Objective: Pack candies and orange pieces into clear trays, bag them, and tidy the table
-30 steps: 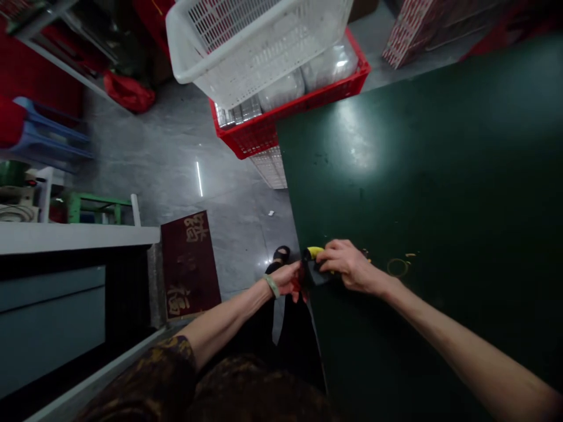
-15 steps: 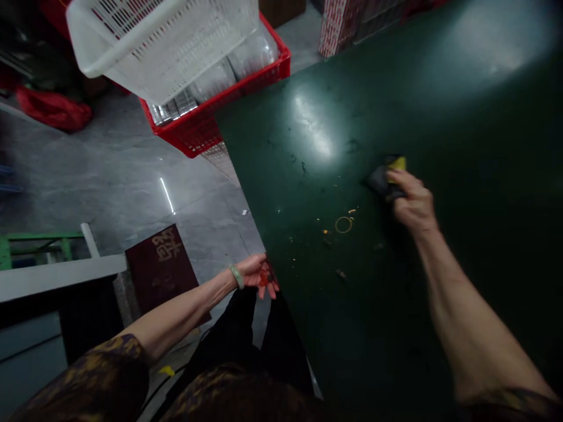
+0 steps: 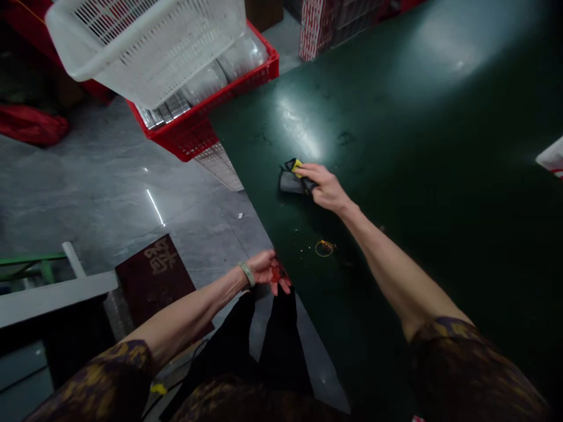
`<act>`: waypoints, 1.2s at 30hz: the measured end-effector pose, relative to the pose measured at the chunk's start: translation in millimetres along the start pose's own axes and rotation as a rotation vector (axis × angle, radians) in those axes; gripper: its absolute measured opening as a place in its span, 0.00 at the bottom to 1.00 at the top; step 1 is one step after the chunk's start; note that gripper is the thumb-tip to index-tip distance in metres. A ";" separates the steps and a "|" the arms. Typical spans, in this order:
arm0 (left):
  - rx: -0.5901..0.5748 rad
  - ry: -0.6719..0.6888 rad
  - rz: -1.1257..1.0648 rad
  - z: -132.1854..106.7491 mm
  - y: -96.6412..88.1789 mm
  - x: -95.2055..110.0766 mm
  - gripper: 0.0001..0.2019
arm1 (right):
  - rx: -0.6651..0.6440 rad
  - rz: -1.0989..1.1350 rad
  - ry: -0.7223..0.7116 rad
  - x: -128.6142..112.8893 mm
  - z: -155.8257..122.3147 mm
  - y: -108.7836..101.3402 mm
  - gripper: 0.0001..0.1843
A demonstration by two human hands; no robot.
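Note:
My right hand (image 3: 328,186) presses a folded black-and-yellow piece (image 3: 292,181), possibly a cloth, flat on the green tabletop (image 3: 373,146), near the left edge. Palm up, my left hand (image 3: 269,271) is cupped against the table's near left edge, fingers partly stretched out. Small red pieces (image 3: 276,274) lie in that palm; their kind is unclear. A thin yellow rubber band (image 3: 324,249) lies on the table between the hands, with a small orange bit at its rim. Tiny crumbs are scattered to its left.
Beyond the table corner, a white plastic basket (image 3: 153,64) leans on a red crate (image 3: 187,138) filled with clear plastic containers. A dark red box (image 3: 153,278) is on the grey floor at left. A white packet (image 3: 552,157) sits at the right edge.
My right hand has swept left across the table with the black-and-yellow piece, towards the edge. My left hand stays at the edge. The crumbs and rubber band appear closer together.

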State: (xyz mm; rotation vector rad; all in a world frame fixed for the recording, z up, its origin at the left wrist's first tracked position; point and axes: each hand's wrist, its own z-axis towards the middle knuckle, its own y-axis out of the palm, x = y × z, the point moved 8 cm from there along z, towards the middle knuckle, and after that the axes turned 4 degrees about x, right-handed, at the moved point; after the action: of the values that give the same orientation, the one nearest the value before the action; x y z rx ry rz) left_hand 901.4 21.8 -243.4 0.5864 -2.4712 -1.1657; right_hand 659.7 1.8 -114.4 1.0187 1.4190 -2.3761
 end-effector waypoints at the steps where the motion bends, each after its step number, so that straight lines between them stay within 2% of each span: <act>1: -0.004 0.004 -0.003 0.3 0.4 -0.5 0.27 | -0.063 -0.009 -0.040 -4.8 6.8 10.7 0.28; 3: -0.030 0.023 -0.018 0.6 1.4 -6.1 0.27 | -0.218 0.004 -0.166 -33.4 -5.9 31.3 0.22; 5: -0.070 0.039 -0.038 2.6 -2.0 -18.2 0.26 | -0.306 0.026 -0.240 -66.9 -43.6 48.4 0.18; 6: -0.087 0.050 -0.041 5.3 -6.9 -25.1 0.27 | -0.328 0.021 -0.227 -76.7 -64.6 57.4 0.18; 8: -0.092 0.045 -0.049 13.6 -21.0 -38.5 0.27 | -0.319 0.001 -0.154 -80.0 -98.2 66.9 0.20; 9: -0.092 0.047 -0.053 17.1 -26.3 -42.5 0.27 | -0.274 0.007 -0.120 -76.2 -107.5 61.1 0.20; 10: -0.088 0.042 -0.058 18.9 -29.0 -44.8 0.27 | -0.198 0.023 -0.078 -68.8 -111.2 45.5 0.20; 11: -0.089 0.037 -0.062 18.6 -28.1 -44.7 0.27 | -0.091 0.039 -0.027 -57.5 -110.9 19.4 0.19; 13: -0.115 0.037 -0.067 13.4 -17.3 -36.7 0.26 | 0.176 0.052 0.125 -19.3 -107.7 -54.8 0.18; 14: -0.139 0.035 -0.065 10.2 -9.7 -30.2 0.25 | 0.305 0.010 0.231 7.9 -109.9 -94.5 0.19; 15: -0.167 0.052 -0.070 7.6 -2.6 -21.5 0.24 | 0.374 -0.035 0.322 36.2 -114.4 -126.6 0.21; 16: -0.197 0.038 -0.071 6.2 3.0 -15.6 0.24 | 0.420 -0.074 0.399 63.8 -121.8 -151.2 0.23; 17: -0.218 0.003 -0.071 6.0 6.2 -12.3 0.24 | 0.448 -0.116 0.467 88.0 -131.8 -166.9 0.25; 18: -0.236 -0.025 -0.081 6.3 7.8 -10.0 0.24 | 0.429 -0.161 0.509 105.3 -141.7 -171.2 0.27; 19: -0.248 -0.050 -0.092 6.9 8.0 -9.1 0.23 | 0.397 -0.198 0.502 111.9 -150.5 -167.1 0.27; 21: -0.263 -0.088 -0.107 8.0 7.9 -10.4 0.22 | 0.309 -0.263 0.432 97.6 -164.7 -140.7 0.28; 23: -0.275 -0.114 -0.102 9.1 10.0 -14.3 0.22 | 0.252 -0.314 0.358 58.8 -174.8 -105.0 0.27; 27: -0.312 -0.176 -0.077 14.0 21.4 -23.6 0.25 | 0.232 -0.361 0.343 -22.2 -184.7 -42.0 0.27; 30: -0.321 -0.193 -0.069 20.1 28.0 -26.1 0.28 | 0.216 -0.366 0.344 -64.0 -183.2 -2.4 0.27; 33: -0.269 -0.167 -0.084 25.7 28.3 -24.1 0.26 | 0.201 -0.358 0.365 -93.8 -180.3 33.1 0.27; 36: -0.132 -0.074 -0.218 28.8 21.9 -17.6 0.16 | 0.194 -0.338 0.405 -121.2 -180.5 66.1 0.26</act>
State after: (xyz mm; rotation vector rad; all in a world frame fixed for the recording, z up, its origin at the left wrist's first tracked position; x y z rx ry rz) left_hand 898.1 61.8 -245.9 0.8038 -2.4141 -1.4444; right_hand 864.9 96.6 -137.8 1.4850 1.6258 -2.6987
